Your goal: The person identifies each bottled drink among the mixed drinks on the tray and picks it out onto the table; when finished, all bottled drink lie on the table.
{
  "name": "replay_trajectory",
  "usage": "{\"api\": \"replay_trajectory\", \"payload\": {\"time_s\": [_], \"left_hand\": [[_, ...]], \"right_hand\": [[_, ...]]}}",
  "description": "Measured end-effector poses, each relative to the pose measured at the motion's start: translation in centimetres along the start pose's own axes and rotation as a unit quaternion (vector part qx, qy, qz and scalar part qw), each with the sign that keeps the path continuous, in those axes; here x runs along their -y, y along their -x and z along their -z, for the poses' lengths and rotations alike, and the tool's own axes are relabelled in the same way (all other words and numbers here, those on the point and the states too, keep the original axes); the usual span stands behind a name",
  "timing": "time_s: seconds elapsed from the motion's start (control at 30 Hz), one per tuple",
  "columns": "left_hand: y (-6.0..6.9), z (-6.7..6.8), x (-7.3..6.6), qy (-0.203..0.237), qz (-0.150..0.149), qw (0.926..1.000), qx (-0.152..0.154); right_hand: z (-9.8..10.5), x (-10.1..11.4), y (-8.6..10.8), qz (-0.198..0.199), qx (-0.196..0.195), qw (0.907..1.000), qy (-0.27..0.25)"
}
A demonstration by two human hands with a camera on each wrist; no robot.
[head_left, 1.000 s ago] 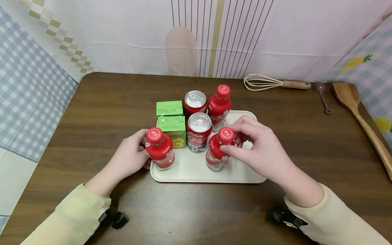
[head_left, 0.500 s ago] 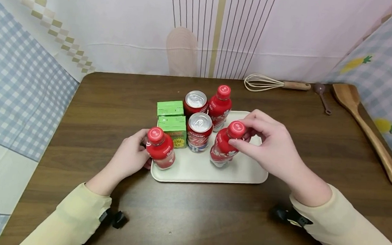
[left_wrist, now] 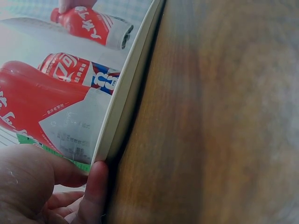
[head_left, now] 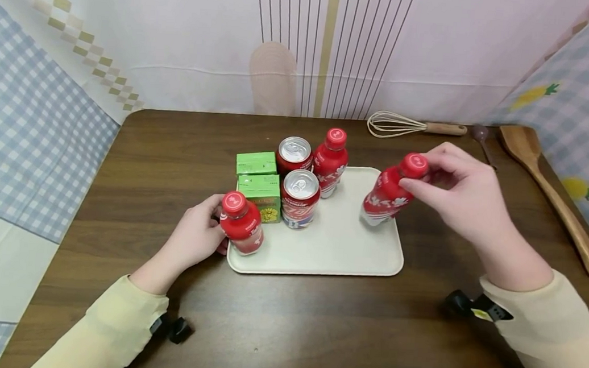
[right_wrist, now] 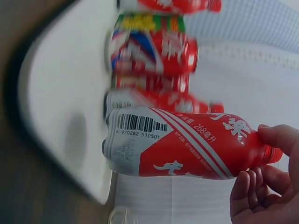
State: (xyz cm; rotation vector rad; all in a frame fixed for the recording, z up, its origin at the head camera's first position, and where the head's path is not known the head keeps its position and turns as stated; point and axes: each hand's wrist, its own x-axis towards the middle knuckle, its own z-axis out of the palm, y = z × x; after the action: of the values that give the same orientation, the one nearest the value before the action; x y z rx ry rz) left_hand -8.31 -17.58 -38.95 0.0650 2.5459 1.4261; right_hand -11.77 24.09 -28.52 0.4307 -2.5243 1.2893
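My right hand [head_left: 465,190] pinches a red drink bottle [head_left: 387,195] by its neck, just under the cap. That bottle leans, its base over the right end of the cream tray [head_left: 343,250], and in the right wrist view a shadow lies on the tray apart from it. At the tray's left edge my left hand [head_left: 196,231] grips the rim between thumb and fingers, seen closely in the left wrist view. Beside those fingers a second red bottle [head_left: 242,226] stands upright on the tray's front left corner.
Two green boxes [head_left: 258,184], two red cans [head_left: 300,198] and another red bottle [head_left: 330,161] stand grouped on the tray's left and back. Behind to the right lie a whisk [head_left: 396,125], a small brown spoon [head_left: 480,133] and a wooden spatula [head_left: 555,191].
My right hand has carried its bottle rightward and back, from beside the front can to the tray's right end. The left hand and the other drinks have stayed in place.
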Motion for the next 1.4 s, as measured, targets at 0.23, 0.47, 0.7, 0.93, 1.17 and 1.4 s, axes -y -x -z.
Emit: {"api": "replay_trajectory", "payload": {"time_s": [0.23, 0.47, 0.7, 0.93, 1.17, 1.4], "left_hand": [[-0.2, -0.1, -0.2, -0.008, -0.008, 0.9999, -0.003], [-0.3, -0.1, -0.5, -0.011, -0.011, 0.9999, -0.003], [1.2, 0.4, 0.5, -0.016, 0.009, 0.9998, -0.01], [1.8, 0.6, 0.7, -0.017, 0.009, 0.9997, -0.016], [1.0, 0.5, 0.4, -0.027, -0.002, 0.9995, -0.018], [0.2, 0.0, 0.1, -0.015, -0.007, 0.9998, -0.006]], "right_hand": [[3.3, -3.0, -1.1, -0.029, -0.044, 0.9984, 0.022], [4.8, -5.7, -2.1, -0.062, -0.06, 0.9954, 0.041], [3.6, -8.4, -3.1, -0.088, -0.034, 0.9951, 0.031], [3.1, -9.5, -3.8, -0.085, -0.034, 0.9949, 0.042], [3.8, -9.3, -3.9, -0.105, -0.027, 0.9924, 0.06], [3.9, -7.9, -2.8, -0.122, -0.089, 0.9885, -0.006]]}}
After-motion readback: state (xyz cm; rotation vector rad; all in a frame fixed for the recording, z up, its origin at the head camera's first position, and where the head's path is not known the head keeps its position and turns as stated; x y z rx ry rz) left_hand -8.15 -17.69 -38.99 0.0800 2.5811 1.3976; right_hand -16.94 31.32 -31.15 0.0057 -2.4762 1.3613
